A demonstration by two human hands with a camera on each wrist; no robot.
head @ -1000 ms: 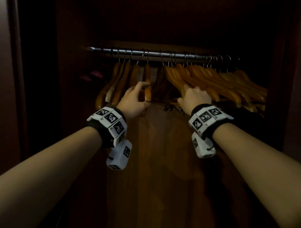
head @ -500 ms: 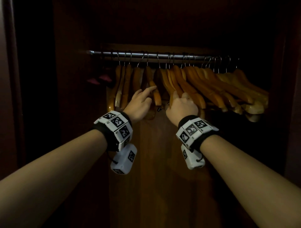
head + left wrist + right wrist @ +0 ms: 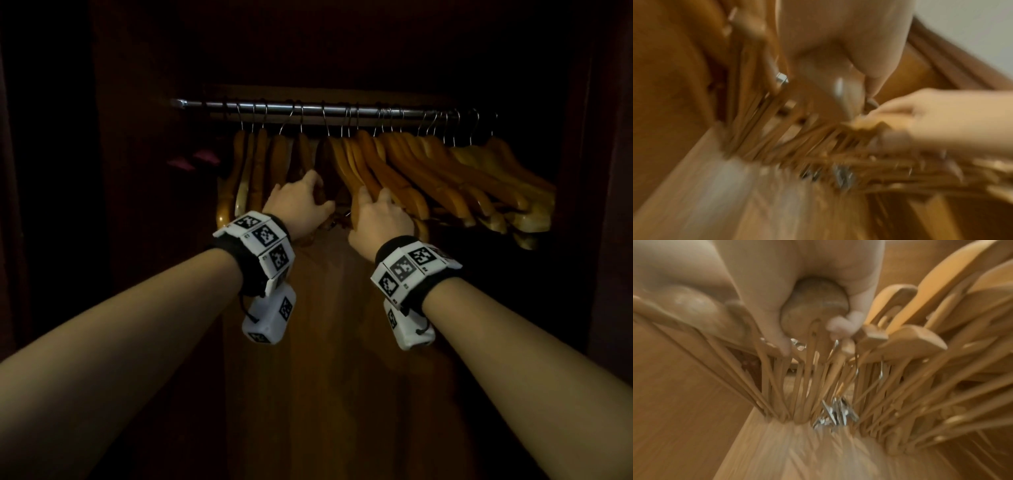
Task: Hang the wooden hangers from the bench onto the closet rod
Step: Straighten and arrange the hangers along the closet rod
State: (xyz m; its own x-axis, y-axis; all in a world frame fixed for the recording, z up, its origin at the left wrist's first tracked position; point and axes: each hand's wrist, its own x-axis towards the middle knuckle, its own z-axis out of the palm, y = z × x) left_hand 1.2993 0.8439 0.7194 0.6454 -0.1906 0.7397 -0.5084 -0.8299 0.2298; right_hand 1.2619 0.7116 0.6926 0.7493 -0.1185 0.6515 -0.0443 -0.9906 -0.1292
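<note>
A metal closet rod (image 3: pixel 308 109) carries several wooden hangers. One group (image 3: pixel 246 171) hangs straight at the left; a larger group (image 3: pixel 445 171) fans out to the right. My left hand (image 3: pixel 303 200) reaches between the groups and grips the lower end of a wooden hanger (image 3: pixel 828 92), thumb beside it; this wrist view is blurred. My right hand (image 3: pixel 375 214) is close beside it, its fingers (image 3: pixel 840 326) curled round the rounded end of another hanger (image 3: pixel 813 305). Thin hanger bars and metal clips (image 3: pixel 836 413) hang below both hands.
The closet is dark, with a wooden back panel (image 3: pixel 325 342) below the hangers and dark side walls close on both sides. Two pink objects (image 3: pixel 191 161) sit at the left, beside the rod's end. The bench is out of view.
My right hand has moved left towards my left hand, along the hanger ends. My left hand's fingers, stretched out before, now curl round a hanger. The view has tilted slightly.
</note>
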